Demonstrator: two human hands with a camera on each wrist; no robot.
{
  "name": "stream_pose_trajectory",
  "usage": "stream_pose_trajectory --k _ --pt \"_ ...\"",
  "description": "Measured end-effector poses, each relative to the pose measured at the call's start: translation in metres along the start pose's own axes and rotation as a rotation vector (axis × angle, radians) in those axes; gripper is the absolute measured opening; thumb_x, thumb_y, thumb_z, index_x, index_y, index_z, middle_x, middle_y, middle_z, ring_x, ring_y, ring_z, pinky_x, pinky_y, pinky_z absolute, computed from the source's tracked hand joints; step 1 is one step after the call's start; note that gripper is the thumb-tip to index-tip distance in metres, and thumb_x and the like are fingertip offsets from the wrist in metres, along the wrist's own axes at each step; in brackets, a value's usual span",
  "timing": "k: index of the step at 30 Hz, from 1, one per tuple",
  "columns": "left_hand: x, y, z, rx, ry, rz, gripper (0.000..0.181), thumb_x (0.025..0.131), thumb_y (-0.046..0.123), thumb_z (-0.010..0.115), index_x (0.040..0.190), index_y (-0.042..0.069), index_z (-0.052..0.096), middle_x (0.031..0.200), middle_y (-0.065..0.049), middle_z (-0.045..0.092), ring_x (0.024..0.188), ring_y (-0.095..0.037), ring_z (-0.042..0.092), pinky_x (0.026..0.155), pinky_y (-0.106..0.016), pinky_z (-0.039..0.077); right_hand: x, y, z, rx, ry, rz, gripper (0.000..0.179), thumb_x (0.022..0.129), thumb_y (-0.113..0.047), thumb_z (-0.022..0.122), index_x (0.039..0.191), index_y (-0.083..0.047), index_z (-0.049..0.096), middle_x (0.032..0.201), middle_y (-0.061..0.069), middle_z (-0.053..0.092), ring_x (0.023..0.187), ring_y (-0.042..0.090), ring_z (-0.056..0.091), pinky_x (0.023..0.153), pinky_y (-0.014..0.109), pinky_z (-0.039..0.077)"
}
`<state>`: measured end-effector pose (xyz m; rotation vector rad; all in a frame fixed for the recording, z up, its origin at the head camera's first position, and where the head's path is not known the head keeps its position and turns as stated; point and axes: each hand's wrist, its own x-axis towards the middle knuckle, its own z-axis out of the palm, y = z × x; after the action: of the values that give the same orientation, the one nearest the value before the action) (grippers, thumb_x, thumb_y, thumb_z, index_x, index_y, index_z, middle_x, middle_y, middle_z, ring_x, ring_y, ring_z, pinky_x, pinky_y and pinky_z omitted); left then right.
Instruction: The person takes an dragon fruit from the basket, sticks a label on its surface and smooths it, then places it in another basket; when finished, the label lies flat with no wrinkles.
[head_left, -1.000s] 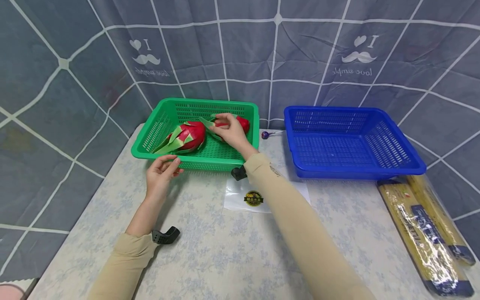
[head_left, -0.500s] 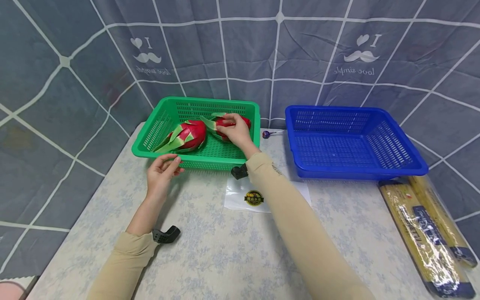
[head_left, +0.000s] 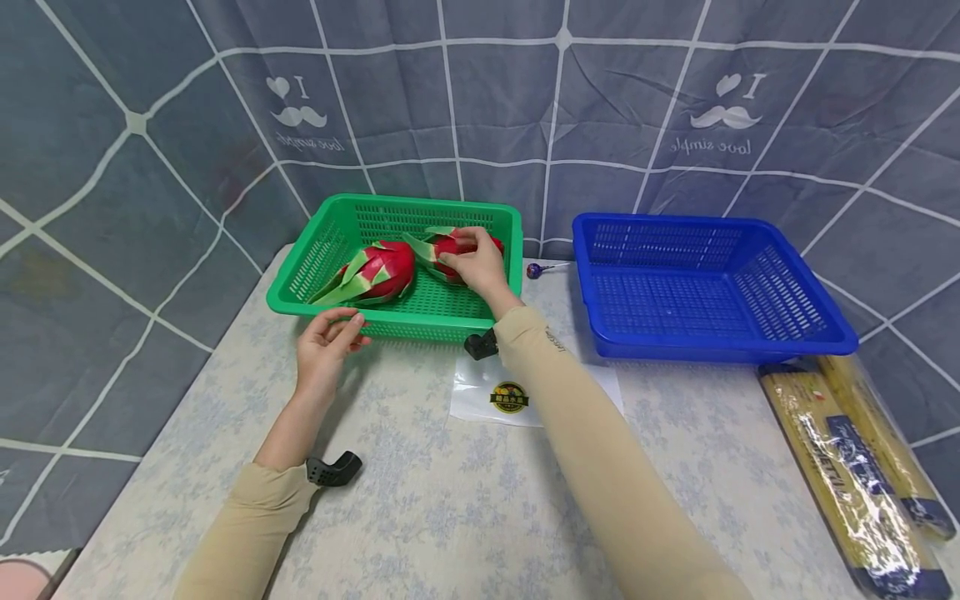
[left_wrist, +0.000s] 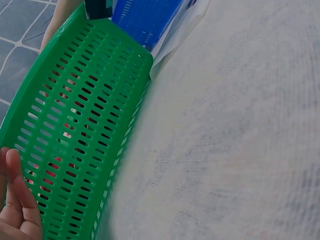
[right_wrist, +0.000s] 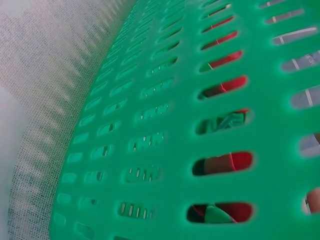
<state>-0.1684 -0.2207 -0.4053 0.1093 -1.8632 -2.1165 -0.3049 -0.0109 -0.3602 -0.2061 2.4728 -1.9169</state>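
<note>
As R hand (head_left: 482, 262) fingers grasp rt dragon fruit (head_left: 442, 247), upper ctr, L hand (head_left: 322, 343) fingers at green basket (head_left: 427, 320) rim, ctr-left; L grip unclear.

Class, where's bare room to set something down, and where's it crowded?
Free: inside the blue basket; tablecloth before the white sheet between the sleeves, and between right sleeve and yellow packets. Crowded: green basket, with dragon fruits and right hand.

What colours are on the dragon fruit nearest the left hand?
The dragon fruit is pinkish-red with green scales, clearest in the head view.
</note>
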Motion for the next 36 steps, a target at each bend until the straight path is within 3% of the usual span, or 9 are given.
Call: stream_pose_trajectory --k 14,19,29,36 --pt "-0.0016 0.0013 -0.0002 -0.001 -0.008 -0.004 0.016 0.089 0.013 0.065 0.105 0.01 0.061 0.083 0.002 0.068 0.064 -0.012 0.064 0.066 -0.026 0.052 0.0014 0.0007 -0.0008 -0.027 0.114 -0.013 0.051 0.088 -0.016 0.068 0.133 -0.01 0.044 0.132 0.007 0.045 0.098 0.022 0.058 0.078 0.03 0.051" --pt "-0.0013 0.0013 0.0001 0.008 -0.008 -0.002 0.017 0.089 0.014 0.065 0.105 0.01 0.061 0.084 0.002 0.068 0.065 -0.013 0.064 0.067 -0.027 0.052 0.0023 0.0012 -0.0012 -0.035 0.11 0.003 0.054 0.087 -0.017 0.068 0.135 -0.01 0.043 0.136 0.008 0.042 0.101 0.022 0.058 0.079 0.03 0.051" --pt "-0.0001 -0.0004 0.0009 0.002 -0.004 0.001 0.017 0.089 0.016 0.066 0.104 0.009 0.061 0.083 0.0 0.069 0.064 -0.013 0.064 0.068 -0.029 0.052 0.0032 0.0015 -0.0038 0.063 0.082 0.052 0.062 0.087 -0.014 0.068 0.141 -0.01 0.037 0.139 0.009 0.041 0.105 0.024 0.055 0.087 0.033 0.048" --pt "-0.0003 -0.0007 0.0003 -0.009 -0.014 0.005 0.019 0.089 0.016 0.065 0.106 0.009 0.061 0.083 0.001 0.068 0.065 -0.013 0.064 0.068 -0.029 0.051 0.0041 0.0009 -0.004 0.039 0.066 0.061 0.058 0.088 -0.013 0.067 0.139 -0.011 0.041 0.138 0.007 0.042 0.107 0.024 0.054 0.087 0.031 0.048"
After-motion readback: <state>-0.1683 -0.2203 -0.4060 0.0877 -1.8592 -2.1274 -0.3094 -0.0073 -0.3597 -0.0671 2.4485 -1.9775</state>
